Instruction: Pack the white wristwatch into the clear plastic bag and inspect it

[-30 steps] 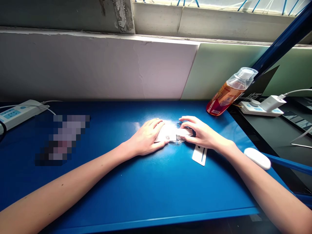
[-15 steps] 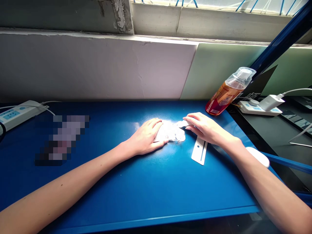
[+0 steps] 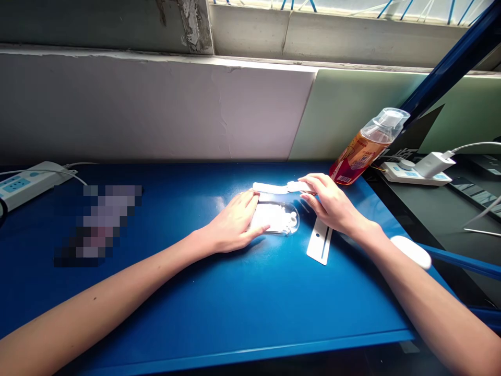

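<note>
The right hand [image 3: 332,206] apparently drew the white strip [image 3: 274,188] off the pouch [image 3: 279,219].

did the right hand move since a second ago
Yes. The right hand has shifted away toward the wall, nearer the orange bottle. It now pinches a white strip just beyond the clear packet that the left hand presses down.

Tilted bottle [image 3: 366,148] beyond right hand [image 3: 332,204]

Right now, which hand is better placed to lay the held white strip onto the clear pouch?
Right, most likely. The right hand pinches the white strip just behind the clear pouch, while the left hand lies flat on the pouch, pinning it to the blue table.
</note>
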A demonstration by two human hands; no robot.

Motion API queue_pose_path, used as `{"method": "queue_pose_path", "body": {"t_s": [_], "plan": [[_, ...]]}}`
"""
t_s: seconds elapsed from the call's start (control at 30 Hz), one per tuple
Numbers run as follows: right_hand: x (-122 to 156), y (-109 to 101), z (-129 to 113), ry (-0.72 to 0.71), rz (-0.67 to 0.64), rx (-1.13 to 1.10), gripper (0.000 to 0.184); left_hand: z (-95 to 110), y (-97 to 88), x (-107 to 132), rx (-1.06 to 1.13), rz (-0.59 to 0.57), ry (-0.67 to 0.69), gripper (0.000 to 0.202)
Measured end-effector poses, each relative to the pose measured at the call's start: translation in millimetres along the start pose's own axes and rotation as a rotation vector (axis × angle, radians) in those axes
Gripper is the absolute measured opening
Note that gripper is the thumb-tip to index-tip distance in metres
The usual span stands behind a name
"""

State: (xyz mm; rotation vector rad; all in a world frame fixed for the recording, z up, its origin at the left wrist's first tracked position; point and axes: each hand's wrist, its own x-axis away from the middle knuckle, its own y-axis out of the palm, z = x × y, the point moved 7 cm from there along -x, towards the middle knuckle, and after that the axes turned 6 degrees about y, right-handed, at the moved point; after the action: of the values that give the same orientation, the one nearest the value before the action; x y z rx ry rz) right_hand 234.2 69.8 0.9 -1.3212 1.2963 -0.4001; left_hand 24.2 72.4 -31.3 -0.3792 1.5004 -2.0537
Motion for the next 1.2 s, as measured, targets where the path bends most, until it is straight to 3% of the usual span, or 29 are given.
{"method": "queue_pose_path", "body": {"t_s": [0.2, 0.3, 0.37, 0.47, 0.57, 0.67, 0.77, 0.9, 1.0, 1.07, 1.2], "plan": [[-0.1, -5.5, -1.4, 0.026, 0.05, -0.006, 0.037, -24.2, -27.3, 4.3, 0.141, 0.387, -0.177, 0.073], [0.3, -5.1, -9.4, -0.014, 0.035, -0.031, 0.037, -11.7, -49.4, 6.9, 0.033, 0.559, -0.102, 0.059], [1.0, -5.7, -21.2, -0.061, 0.025, -0.055, 0.036, 8.1, -58.5, 6.9, -0.07, 0.592, 0.024, 0.054], [3.2, -10.2, -43.8, -0.113, 0.055, -0.126, 0.035, 34.9, -55.1, 3.6, -0.179, 0.492, 0.179, 0.057], [7.1, -14.9, -66.0, -0.178, 0.103, -0.198, 0.037, 48.5, -47.6, 2.2, -0.256, 0.439, 0.246, 0.054], [10.1, -17.7, -76.8, -0.21, 0.146, -0.214, 0.04, 51.6, -42.5, 1.3, -0.259, 0.402, 0.275, 0.028], [11.3, -23.0, -76.7, -0.216, 0.207, -0.296, 0.036, 48.6, -42.2, 0.6, -0.186, 0.373, 0.261, 0.027], [8.9, -31.3, -72.9, -0.163, 0.274, -0.483, 0.016, 47.2, -45.5, 2.1, -0.088, 0.362, 0.235, 0.033], [0.0, -34.2, -68.7, -0.017, 0.251, -0.707, 0.009, 48.8, -46.6, 3.4, 0.149, 0.338, 0.165, 0.032], [-9.5, -32.7, -66.5, 0.103, 0.193, -0.861, 0.012, 51.9, -43.4, 2.9, 0.445, 0.296, 0.102, 0.031], [-31.8, -28.8, -63.4, 0.278, 0.164, -1.076, 0.032, 60.2, -19.7, -2.5, 1.185, 0.053, -0.087, 0.036]]}}
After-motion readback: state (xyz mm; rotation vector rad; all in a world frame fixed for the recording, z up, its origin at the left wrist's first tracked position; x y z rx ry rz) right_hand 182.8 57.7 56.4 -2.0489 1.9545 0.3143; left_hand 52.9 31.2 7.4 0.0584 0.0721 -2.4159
